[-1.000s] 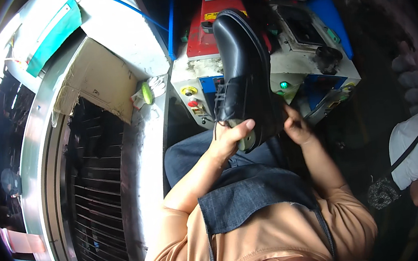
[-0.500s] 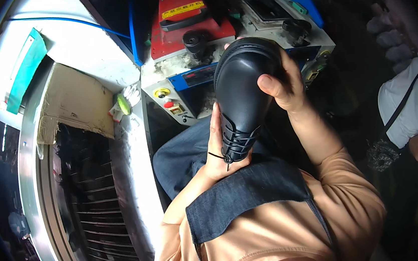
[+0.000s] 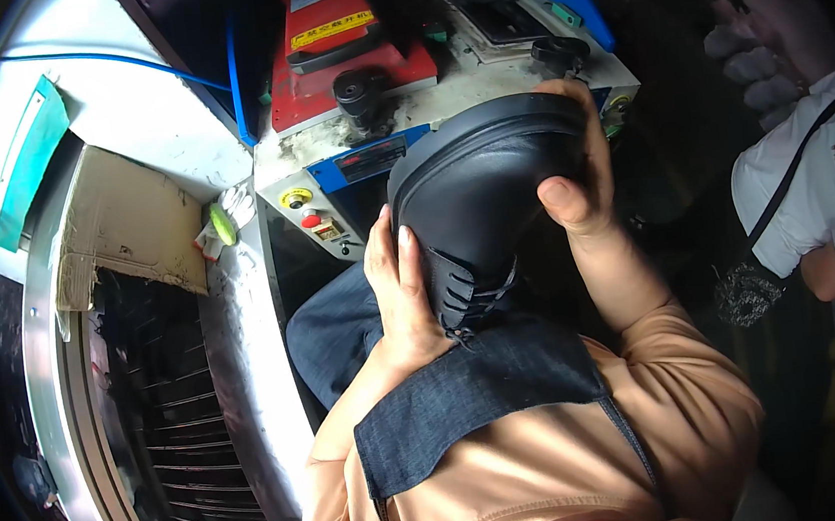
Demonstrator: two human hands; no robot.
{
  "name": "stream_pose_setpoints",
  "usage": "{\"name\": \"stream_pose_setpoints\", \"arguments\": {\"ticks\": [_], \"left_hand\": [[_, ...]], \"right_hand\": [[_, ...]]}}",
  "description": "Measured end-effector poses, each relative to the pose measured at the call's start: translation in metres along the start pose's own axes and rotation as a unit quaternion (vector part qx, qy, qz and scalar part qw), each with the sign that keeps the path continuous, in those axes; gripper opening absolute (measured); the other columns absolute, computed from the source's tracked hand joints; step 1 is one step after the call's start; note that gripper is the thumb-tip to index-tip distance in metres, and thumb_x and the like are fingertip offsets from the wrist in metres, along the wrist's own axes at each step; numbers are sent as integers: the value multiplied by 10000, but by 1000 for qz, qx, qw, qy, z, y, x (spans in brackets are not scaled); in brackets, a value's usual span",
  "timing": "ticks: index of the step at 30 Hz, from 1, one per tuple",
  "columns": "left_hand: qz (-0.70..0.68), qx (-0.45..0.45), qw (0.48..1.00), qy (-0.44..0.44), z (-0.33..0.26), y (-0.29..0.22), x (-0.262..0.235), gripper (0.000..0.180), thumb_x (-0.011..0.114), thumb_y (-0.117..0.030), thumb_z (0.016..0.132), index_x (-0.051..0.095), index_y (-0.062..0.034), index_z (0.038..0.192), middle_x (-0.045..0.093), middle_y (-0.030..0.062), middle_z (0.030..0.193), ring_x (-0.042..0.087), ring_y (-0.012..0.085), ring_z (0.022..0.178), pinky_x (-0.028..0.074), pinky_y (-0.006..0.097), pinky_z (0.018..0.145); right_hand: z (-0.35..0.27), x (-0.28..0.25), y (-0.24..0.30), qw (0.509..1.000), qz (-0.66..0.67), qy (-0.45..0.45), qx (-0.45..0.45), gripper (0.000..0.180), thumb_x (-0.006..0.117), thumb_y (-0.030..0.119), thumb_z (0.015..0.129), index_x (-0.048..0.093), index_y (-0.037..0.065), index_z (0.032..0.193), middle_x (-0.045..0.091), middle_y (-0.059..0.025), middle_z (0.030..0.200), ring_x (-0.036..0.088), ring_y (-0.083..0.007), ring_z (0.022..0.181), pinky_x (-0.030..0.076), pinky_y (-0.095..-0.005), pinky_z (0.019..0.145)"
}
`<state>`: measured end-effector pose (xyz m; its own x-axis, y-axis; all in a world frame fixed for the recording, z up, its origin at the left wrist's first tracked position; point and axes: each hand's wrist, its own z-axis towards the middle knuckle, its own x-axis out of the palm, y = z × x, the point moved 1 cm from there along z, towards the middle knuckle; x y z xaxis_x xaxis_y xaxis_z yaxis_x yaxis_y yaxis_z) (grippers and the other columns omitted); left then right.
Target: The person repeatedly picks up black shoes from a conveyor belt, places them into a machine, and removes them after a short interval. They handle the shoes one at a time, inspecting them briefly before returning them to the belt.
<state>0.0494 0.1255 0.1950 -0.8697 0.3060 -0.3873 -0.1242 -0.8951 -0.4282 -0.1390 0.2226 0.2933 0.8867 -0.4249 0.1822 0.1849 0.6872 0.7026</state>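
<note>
Held up in both hands, the black leather lace-up shoe [image 3: 481, 189] is just in front of the machine with the red cover [image 3: 465, 75], between that machine and the person's denim apron [image 3: 479, 380]. Against half a second ago, the shoe has been tipped so that its toe end rises and the thick sole edge shows as a broad band; the vamp is foreshortened. For the work in hand, this seems to bring the front rim and toe into better view than the laces [image 3: 459, 292].

The left hand [image 3: 402, 287] is partly curled, fingers close together along the shoe's left side, steadying it beside the lacing. The right hand [image 3: 586, 184] is bent around the toe end, its thumb set apart from the fingers, with the sole edge gripped between.

The heel, the collar and the underside of the sole are hidden, as are some of the right fingertips. The shoe covers part of the machine's front panel, and the machine's far end is cut off. Right of the machine, the gloom swallows most detail around a co-worker's white shirt [image 3: 797, 184].
</note>
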Motion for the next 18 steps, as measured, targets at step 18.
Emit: {"name": "stream_pose_setpoints", "arguments": {"ticks": [18], "left_hand": [[127, 88, 988, -19, 11, -7, -12, 809, 707, -103, 748, 328, -28, 1458, 319, 454, 1404, 405, 554, 1300, 305, 645, 1050]], "right_hand": [[7, -5, 27, 996, 28, 75, 50, 564, 786, 257, 719, 462, 29, 1120, 615, -198, 1155, 607, -240, 1083, 484, -393, 969]]}}
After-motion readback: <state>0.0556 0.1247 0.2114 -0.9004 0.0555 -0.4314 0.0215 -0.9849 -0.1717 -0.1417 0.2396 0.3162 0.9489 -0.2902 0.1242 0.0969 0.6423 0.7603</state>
